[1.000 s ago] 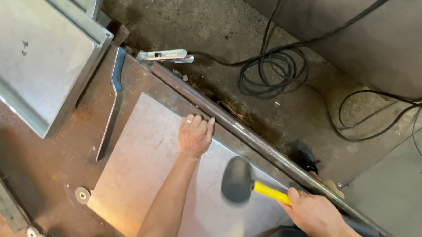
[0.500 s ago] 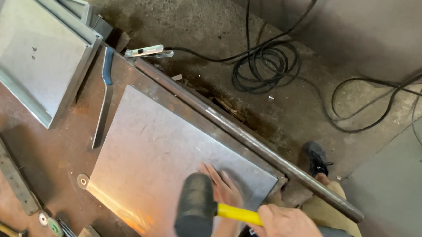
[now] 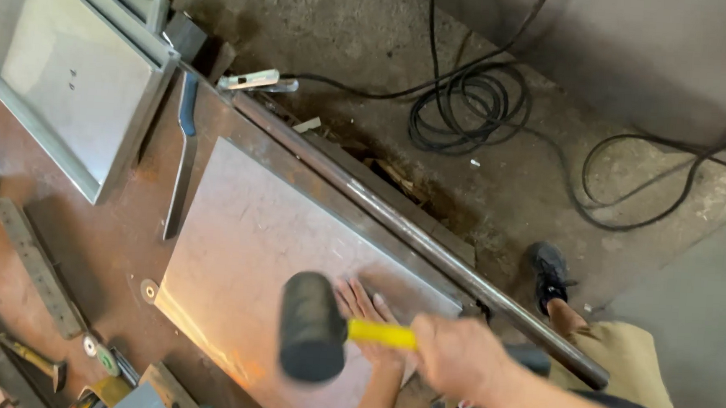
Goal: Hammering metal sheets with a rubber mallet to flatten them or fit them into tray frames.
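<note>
Gripping yellow-handled black rubber mallet in my closed right hand, head blurred above flat grey sheet-metal panel on rusty steel workbench. My left hand lay open, palm flat on panel.

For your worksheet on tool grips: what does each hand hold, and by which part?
The right hand holds a black rubber mallet by its yellow handle. The left hand holds nothing, pressing flat on the metal sheet.

Black rubber mallet raised, flat metal sheet
</note>
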